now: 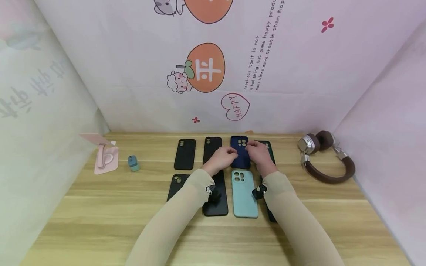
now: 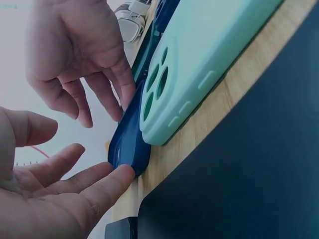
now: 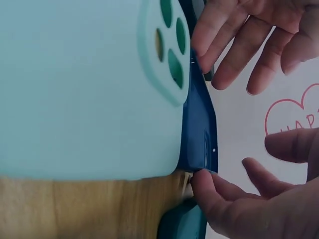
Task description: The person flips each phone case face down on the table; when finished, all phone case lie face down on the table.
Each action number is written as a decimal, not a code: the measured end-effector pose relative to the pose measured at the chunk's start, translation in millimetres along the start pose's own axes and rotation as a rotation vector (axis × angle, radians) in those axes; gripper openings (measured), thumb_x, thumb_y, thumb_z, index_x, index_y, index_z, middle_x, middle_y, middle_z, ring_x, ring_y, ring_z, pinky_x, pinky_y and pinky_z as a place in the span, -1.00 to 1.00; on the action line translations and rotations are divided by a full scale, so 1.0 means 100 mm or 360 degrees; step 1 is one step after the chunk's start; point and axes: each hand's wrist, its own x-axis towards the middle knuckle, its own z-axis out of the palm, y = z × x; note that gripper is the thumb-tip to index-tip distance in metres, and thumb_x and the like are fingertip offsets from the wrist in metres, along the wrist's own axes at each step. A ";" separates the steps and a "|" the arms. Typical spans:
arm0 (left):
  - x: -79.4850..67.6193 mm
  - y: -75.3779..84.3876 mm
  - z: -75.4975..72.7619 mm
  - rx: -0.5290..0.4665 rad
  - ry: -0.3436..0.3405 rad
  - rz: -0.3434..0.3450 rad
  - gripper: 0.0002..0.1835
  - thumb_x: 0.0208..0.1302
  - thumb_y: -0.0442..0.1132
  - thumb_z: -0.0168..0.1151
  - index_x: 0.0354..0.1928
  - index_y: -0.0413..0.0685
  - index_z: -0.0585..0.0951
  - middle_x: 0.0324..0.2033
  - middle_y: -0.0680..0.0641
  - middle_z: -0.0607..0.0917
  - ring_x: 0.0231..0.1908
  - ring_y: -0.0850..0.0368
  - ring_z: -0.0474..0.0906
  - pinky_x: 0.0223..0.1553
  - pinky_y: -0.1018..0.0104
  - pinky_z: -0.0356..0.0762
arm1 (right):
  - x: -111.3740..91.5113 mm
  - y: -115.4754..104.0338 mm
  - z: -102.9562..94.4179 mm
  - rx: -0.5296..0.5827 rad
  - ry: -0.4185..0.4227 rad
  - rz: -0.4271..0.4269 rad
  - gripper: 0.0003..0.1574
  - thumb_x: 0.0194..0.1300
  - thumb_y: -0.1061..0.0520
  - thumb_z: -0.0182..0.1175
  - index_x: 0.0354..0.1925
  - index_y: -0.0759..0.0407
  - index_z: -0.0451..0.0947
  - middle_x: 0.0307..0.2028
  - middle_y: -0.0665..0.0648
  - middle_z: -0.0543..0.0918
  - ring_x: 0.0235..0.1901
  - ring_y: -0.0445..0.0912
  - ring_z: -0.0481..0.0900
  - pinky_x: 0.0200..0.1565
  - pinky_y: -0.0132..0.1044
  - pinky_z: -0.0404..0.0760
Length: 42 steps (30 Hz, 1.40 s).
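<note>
A navy blue phone case (image 1: pixel 243 162) lies in the back row on the wooden table, camera cutouts at its far end. My left hand (image 1: pixel 221 159) reaches to its left edge, and the fingertips touch that side in the left wrist view. On the opposite side my right hand (image 1: pixel 261 155) has its fingertips at the right edge, thumb held apart from the fingers. Both hands have loosely extended fingers, not curled round the case. Just in front lies a mint green phone case (image 1: pixel 245 195). A dark green case (image 1: pixel 271 152) is partly hidden under my right hand.
Several black phone cases, among them a back-left one (image 1: pixel 185 154) and a large front one (image 1: pixel 215 207), lie to the left. Brown headphones (image 1: pixel 329 179) rest at the right. A pink stand (image 1: pixel 106 160) and a small blue object (image 1: pixel 133 163) sit at the left, before the printed backdrop.
</note>
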 end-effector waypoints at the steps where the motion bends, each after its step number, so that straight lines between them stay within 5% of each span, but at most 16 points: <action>1: 0.00 0.01 -0.01 0.0004 0.0008 0.0002 -0.59 0.46 -0.15 0.05 0.23 -0.17 0.55 0.10 -0.07 0.61 -0.05 0.11 0.53 -0.10 0.22 0.52 | -0.01 -0.01 0.00 -0.0003 0.0010 0.0004 -0.40 0.43 0.08 -0.05 0.37 0.22 0.34 0.26 0.26 0.41 0.02 0.09 0.40 -0.03 -0.13 0.41; 8: -0.02 0.04 -0.05 -0.0002 0.0032 -0.0006 -0.58 0.47 -0.13 0.03 0.23 -0.17 0.54 -0.04 -0.07 0.63 -0.27 0.09 0.51 -0.31 0.27 0.47 | -0.02 -0.03 -0.03 0.0101 0.0034 0.0071 -0.38 0.46 0.07 -0.10 0.39 0.24 0.30 0.22 0.28 0.44 0.00 0.13 0.51 -0.02 -0.09 0.53; 13: -0.01 0.03 -0.02 -0.0071 0.0044 -0.0026 -0.60 0.46 -0.14 0.04 0.22 -0.18 0.54 -0.01 -0.06 0.61 -0.19 0.01 0.56 -0.28 0.27 0.51 | -0.03 -0.02 -0.01 0.0323 0.0073 0.0111 -0.43 0.52 0.06 -0.08 0.37 0.29 0.33 0.13 0.30 0.52 -0.03 0.07 0.57 -0.04 -0.13 0.59; 20: 0.00 0.03 0.03 -0.0216 0.0114 -0.0026 -0.55 0.45 -0.04 0.11 0.27 -0.09 0.48 0.08 -0.08 0.60 0.01 0.06 0.56 -0.08 0.19 0.59 | -0.04 -0.06 0.10 0.0538 0.0057 0.0117 -0.53 0.48 0.19 -0.07 0.26 0.30 0.45 -0.14 0.20 0.61 -0.37 -0.16 0.63 -0.24 -0.30 0.64; 29: -0.01 0.01 -0.02 -0.0479 0.0255 0.0022 -0.47 0.41 -0.19 0.19 0.36 -0.08 0.35 0.07 -0.14 0.59 -0.07 0.00 0.62 -0.19 -0.04 0.64 | -0.04 -0.07 0.23 0.0531 -0.0158 -0.0036 -0.55 0.48 0.16 0.03 0.24 0.34 0.42 0.01 0.31 0.58 -0.27 -0.01 0.67 0.00 -0.01 0.60; 37: 0.00 -0.04 -0.06 -0.0417 0.0313 0.0077 -0.54 0.34 -0.30 0.18 0.27 -0.11 0.46 0.01 -0.11 0.62 -0.09 0.06 0.62 -0.14 0.14 0.63 | -0.04 -0.03 0.27 0.0330 -0.0260 -0.0151 -0.65 0.43 0.12 0.13 0.11 0.25 0.53 0.03 0.28 0.56 -0.03 0.16 0.62 0.04 0.02 0.57; 42: -0.02 -0.02 -0.09 -0.0409 0.0390 0.0077 -0.59 0.30 -0.35 0.17 0.20 -0.11 0.52 -0.03 -0.09 0.62 -0.10 0.07 0.59 -0.17 0.18 0.62 | -0.03 -0.02 0.26 0.0229 -0.0274 -0.0120 -0.53 0.44 0.08 0.13 0.24 0.21 0.43 0.16 0.29 0.47 0.05 0.15 0.52 0.07 0.03 0.54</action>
